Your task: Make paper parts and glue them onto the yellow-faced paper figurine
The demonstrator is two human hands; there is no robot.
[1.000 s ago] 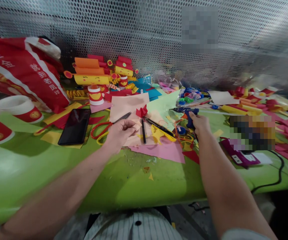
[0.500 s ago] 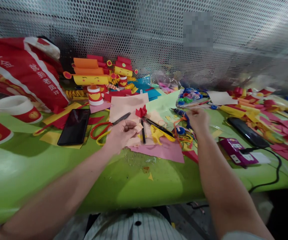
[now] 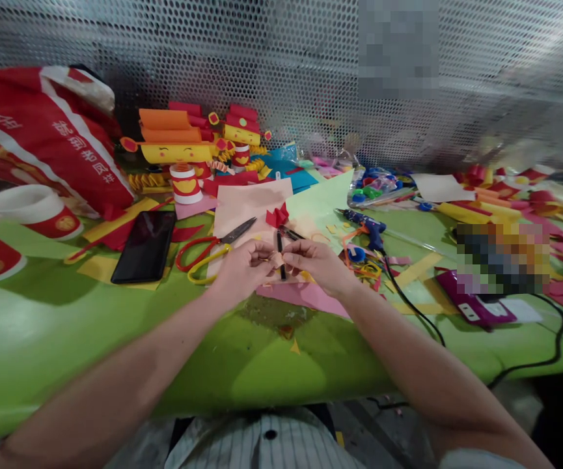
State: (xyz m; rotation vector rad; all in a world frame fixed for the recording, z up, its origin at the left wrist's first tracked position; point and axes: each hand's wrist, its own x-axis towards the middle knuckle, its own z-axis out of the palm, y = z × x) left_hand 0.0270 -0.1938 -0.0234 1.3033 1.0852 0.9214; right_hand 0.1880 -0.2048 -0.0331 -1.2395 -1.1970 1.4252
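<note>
My left hand [image 3: 245, 266] is closed, pinching a small pale piece of paper [image 3: 278, 259] over the middle of the work area. The fingers of my right hand [image 3: 321, 262] are pressed together on the other side of the same piece. Beneath and behind them are a black pen [image 3: 280, 242], a folded red paper piece [image 3: 277, 215] and a pale pink sheet [image 3: 242, 198]. Scissors [image 3: 203, 255] with red and yellow handles lie blades apart left of my left hand. A blue hot glue gun [image 3: 370, 228] rests on its side beyond my right hand.
On the left are a black phone [image 3: 144, 247], paper cups [image 3: 37, 212] and a red bag [image 3: 61, 140]. Paper figures [image 3: 176, 153] stand at the back. A purple power strip [image 3: 474, 301] and black cable [image 3: 415, 306] lie right, near paper scraps [image 3: 562, 247]. Perforated metal rises behind.
My right hand has left the glue gun, which now lies on the table, and has come in to meet my left hand at the small piece of paper.
</note>
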